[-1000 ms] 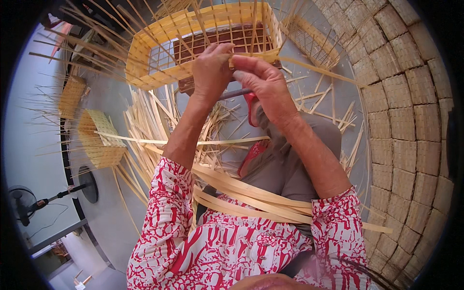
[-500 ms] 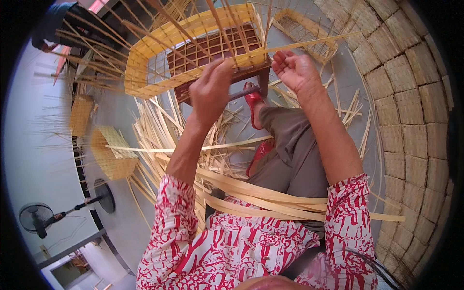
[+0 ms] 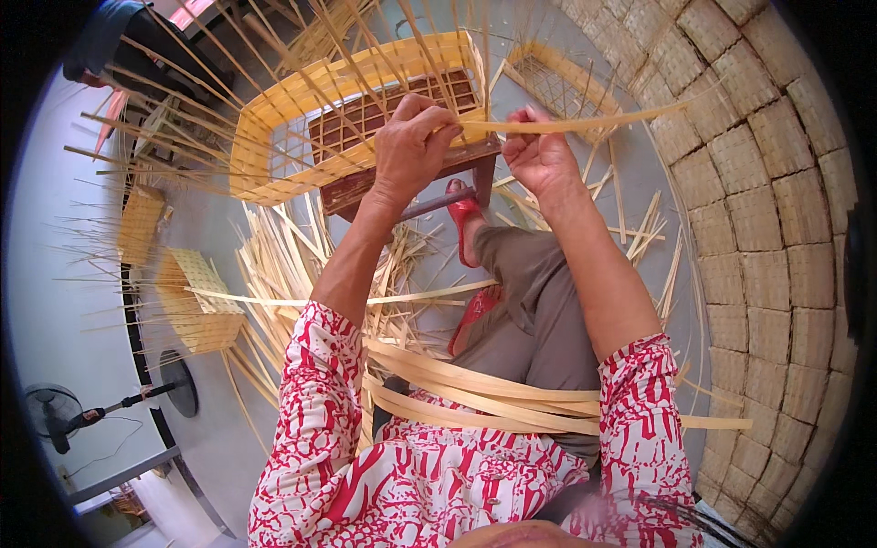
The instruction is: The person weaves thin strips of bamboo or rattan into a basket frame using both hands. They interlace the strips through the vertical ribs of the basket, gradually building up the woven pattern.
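- Yellow rectangular basket of woven flat strips (image 3: 311,173): it sits on the dark brown wooden stool (image 3: 352,194), its left end overhanging; a hard tug could slide or tip it.
- Its long axis runs crosswise to the person, right end angled away; the open side faces up, thin stakes fanning outward.
- Long pale-yellow flat strip (image 3: 594,123): points rightward from the near wall; a sharp bend could crack it.
- Left hand (image 3: 416,142): fingers pinched on the near wall; slackening there could loosen the strip.
- Right hand (image 3: 541,157): fingers curled against the strip; cannot tell whether they grip.

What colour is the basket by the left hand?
The basket is yellow; the head view, the only one, shows it.
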The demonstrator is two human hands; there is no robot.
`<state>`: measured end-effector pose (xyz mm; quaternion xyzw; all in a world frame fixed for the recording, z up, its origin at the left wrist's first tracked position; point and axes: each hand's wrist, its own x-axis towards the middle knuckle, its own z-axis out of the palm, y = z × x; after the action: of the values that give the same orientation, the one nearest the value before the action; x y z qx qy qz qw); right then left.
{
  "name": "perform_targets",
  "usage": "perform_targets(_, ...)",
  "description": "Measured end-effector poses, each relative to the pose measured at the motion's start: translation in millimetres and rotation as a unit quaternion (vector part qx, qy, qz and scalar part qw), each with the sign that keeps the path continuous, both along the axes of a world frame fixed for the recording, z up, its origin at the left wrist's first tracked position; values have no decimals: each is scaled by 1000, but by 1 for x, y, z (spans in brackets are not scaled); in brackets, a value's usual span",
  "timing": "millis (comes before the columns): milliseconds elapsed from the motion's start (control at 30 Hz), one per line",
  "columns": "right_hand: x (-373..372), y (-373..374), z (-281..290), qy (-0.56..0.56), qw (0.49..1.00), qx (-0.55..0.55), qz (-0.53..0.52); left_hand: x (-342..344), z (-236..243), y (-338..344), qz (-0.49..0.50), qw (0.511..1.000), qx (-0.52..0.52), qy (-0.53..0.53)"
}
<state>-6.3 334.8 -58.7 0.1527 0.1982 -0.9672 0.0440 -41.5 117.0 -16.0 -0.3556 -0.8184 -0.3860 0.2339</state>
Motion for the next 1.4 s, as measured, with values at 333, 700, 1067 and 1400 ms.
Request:
perform_targets(333, 12, -47, 72, 260, 774, 573, 63, -9, 4, -16, -84, 995, 3, -47)
perform_targets(700, 19, -47, 43, 21, 986, 143, -81, -19, -6, 4, 18, 993, 76, -91)
perform_targets(1067, 22, -51, 60, 206, 435, 840, -251, -1, -12, -9, 122, 984, -127, 17)
perform_targets(1400, 19, -76, 40, 285, 403, 869, 36, 14, -5, -98, 39, 990, -132, 24)
